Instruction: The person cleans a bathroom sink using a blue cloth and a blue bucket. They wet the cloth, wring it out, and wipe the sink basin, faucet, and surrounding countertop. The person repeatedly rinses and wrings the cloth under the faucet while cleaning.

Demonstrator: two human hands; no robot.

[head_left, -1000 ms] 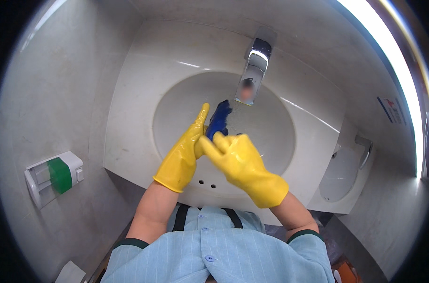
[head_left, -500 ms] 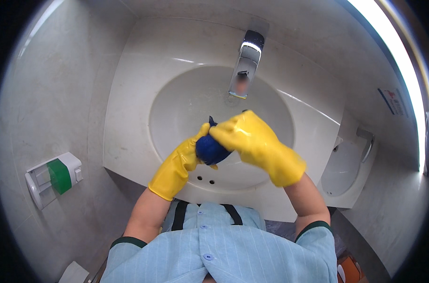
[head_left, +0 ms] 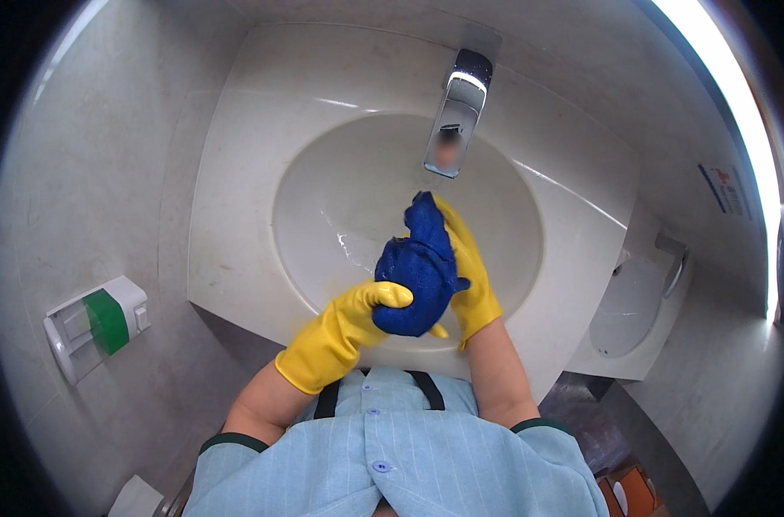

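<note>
A bunched, wet-looking blue cloth (head_left: 418, 289) is held up over the near half of the white oval sink basin (head_left: 323, 189). My left hand (head_left: 366, 319), in a yellow rubber glove, grips its lower left part, with the thumb laid across the front. Along the cloth's right side runs my right hand (head_left: 471, 276), gloved in the same yellow. The cloth hides most of its fingers, and it supports the cloth from behind. One end of the cloth sticks up toward the chrome faucet (head_left: 455, 116).
The pale counter (head_left: 232, 215) surrounds the basin. A white dispenser with a green panel (head_left: 107, 320) is fixed to the left wall. To the right sits a lower, smaller basin (head_left: 624, 306) with its own faucet (head_left: 674, 263). Orange items (head_left: 637, 491) lie at the lower right.
My right hand has come down from above the cloth to its right side, turning upright. The cloth has opened into a larger bundle and shifted slightly right.
</note>
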